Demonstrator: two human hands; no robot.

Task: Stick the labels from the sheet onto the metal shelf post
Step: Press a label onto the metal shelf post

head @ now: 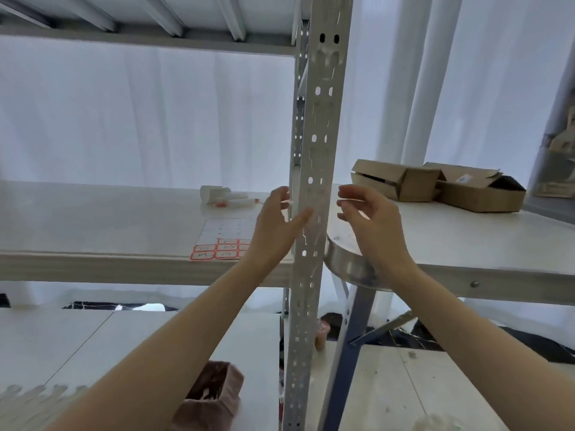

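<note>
The sheet [217, 242] lies on the shelf, left of the metal shelf post [314, 144]. Its upper rows look already peeled and two red rows remain. The left hand [275, 223] touches the post with its thumb; I cannot tell if a label is under it. The right hand [368, 214] is just right of the post, loosely curled and holding nothing.

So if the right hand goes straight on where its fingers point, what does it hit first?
Most likely the metal shelf post: the right hand points its loosely curled fingers left at it, across a small gap. Depth is unclear from one view.
</note>
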